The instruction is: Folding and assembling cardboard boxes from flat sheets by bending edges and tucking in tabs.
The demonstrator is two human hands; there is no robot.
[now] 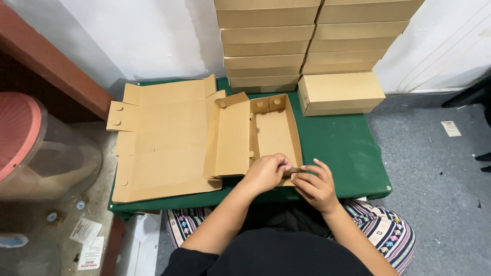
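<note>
Honestly, both hands, left (pixel 266 173) and right (pixel 316 187), pinching the half-folded box's (pixel 273 134) near end flap, easily creased or torn if forced in crooked beside 1 flat blank (pixel 163 138).

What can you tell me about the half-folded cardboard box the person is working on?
The box is plain brown cardboard, partly formed: a long shallow tray with upright walls, tabs with round holes at its far end, and a lid flap standing open on its left. It sits on the green table, beside flat blanks. The left hand and right hand pinch its near end wall.
</note>
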